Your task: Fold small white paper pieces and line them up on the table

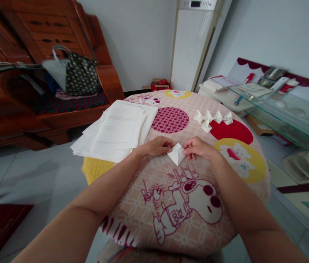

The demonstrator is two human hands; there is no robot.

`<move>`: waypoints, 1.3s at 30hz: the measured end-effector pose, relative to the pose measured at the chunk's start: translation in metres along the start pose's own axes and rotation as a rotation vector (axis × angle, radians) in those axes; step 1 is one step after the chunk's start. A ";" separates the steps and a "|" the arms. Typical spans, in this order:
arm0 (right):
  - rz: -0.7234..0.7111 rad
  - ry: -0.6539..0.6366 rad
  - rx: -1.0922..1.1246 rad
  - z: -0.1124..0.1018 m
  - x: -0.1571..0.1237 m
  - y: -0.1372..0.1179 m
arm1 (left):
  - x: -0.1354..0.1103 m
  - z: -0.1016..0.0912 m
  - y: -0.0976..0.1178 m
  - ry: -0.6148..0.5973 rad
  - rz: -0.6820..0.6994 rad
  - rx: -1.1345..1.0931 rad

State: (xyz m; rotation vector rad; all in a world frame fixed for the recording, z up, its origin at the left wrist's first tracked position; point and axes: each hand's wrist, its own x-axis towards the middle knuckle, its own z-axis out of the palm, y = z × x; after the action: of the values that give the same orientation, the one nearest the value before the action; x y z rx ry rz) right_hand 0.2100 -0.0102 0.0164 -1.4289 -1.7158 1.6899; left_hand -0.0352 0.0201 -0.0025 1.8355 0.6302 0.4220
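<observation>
A small folded piece of white paper (176, 155), diamond-shaped with a centre crease, lies between my two hands over the patterned tablecloth (132, 197). My left hand (160, 145) pinches its left corner, thumb and fingers closed. On the opposite side my right hand (197, 147) grips the right corner between thumb and fingers. Several finished-looking folded paper shapes (207, 115) with pointed tips stand grouped beyond my right hand. To the left, near my left forearm, is a loose stack of white paper sheets (118, 126), the top one bearing faint print.
Right of the round table stands a glass-topped cabinet (286, 113) with papers (217, 83) and cups on it. A wooden bench (74, 106) at the left holds a dotted bag (81, 75). A tall white appliance (191, 47) stands against the back wall.
</observation>
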 end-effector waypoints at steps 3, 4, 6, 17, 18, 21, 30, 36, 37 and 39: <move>0.024 0.035 -0.005 0.001 -0.001 -0.002 | 0.001 0.000 -0.001 0.021 -0.016 -0.042; 0.027 0.041 -0.005 0.002 -0.001 -0.002 | 0.001 0.001 -0.001 0.030 -0.022 -0.062; 0.027 0.044 -0.005 0.003 -0.001 -0.003 | 0.001 0.003 0.001 0.041 -0.032 -0.107; 0.044 0.078 0.012 0.007 -0.001 -0.007 | -0.003 -0.001 0.011 -0.016 -0.043 0.201; 0.047 0.083 0.013 0.008 -0.001 -0.008 | -0.003 -0.001 0.012 -0.007 -0.039 0.248; 0.062 0.107 0.014 0.010 -0.001 -0.009 | -0.003 0.001 0.014 0.038 -0.028 0.318; 0.051 0.264 -0.050 0.018 0.004 -0.007 | 0.008 0.021 0.002 0.329 -0.170 0.341; 0.040 0.322 -0.146 0.021 0.002 -0.009 | 0.008 0.030 0.010 0.431 -0.245 0.460; 0.039 0.321 -0.159 0.021 0.002 -0.009 | 0.007 0.031 0.011 0.440 -0.253 0.475; 0.037 0.313 -0.175 0.021 0.003 -0.008 | 0.007 0.031 0.012 0.446 -0.268 0.488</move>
State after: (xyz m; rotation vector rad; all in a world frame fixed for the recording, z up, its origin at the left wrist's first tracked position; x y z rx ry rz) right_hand 0.1887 -0.0178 0.0175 -1.7088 -1.6996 1.2737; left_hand -0.0089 -0.0020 -0.0017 2.0845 1.3651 0.5343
